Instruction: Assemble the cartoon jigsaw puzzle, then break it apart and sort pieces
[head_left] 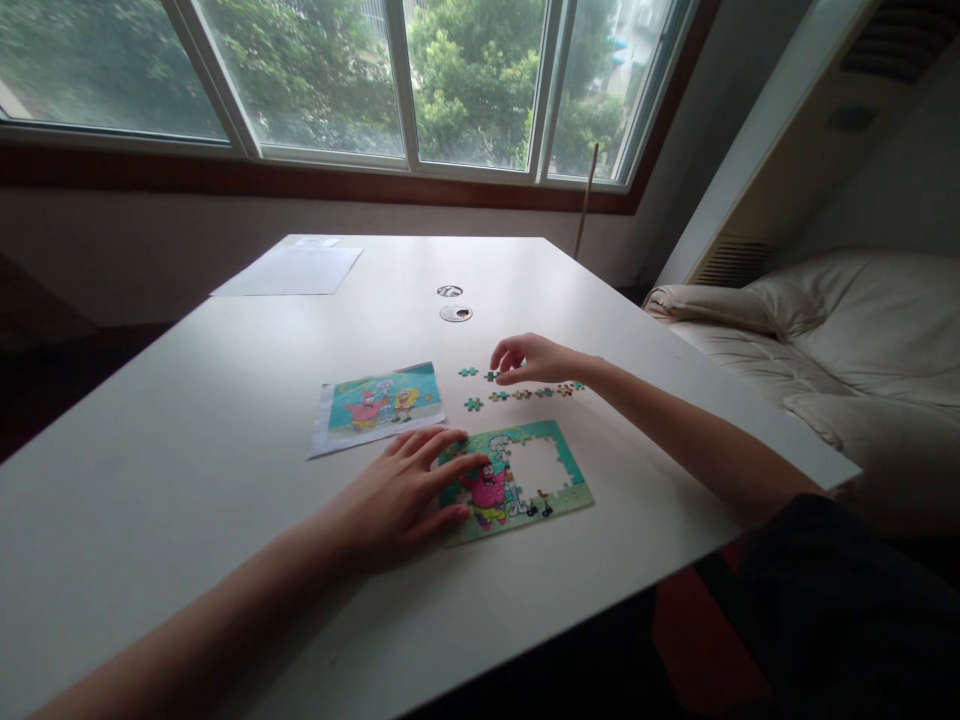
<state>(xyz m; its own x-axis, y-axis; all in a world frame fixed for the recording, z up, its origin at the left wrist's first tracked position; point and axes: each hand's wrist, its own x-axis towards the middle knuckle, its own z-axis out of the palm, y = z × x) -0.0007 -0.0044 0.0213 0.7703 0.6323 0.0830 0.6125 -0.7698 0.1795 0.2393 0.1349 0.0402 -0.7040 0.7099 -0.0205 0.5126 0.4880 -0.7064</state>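
My left hand [405, 490] lies flat with fingers spread on the left side of a partly assembled cartoon jigsaw puzzle [574, 496]. A pink starfish figure shows beside its fingertips, and the puzzle has a gap in its upper right part. My right hand [534, 358] hovers over the loose pieces beyond the puzzle. Its fingers are curved, with thumb and forefinger apart. Just by those fingertips is a dark green puzzle piece [491, 377], seemingly on the table. Another loose piece [468, 372] lies to its left, and a row of several puzzle pieces [521, 394] runs nearer to me.
A printed reference picture [379, 403] on white paper lies left of the loose pieces. White sheets [289, 270] rest at the table's far left. Two round cable-hole fittings [455, 314] sit in the white table [225, 420]. A pale sofa [862, 320] stands to the right.
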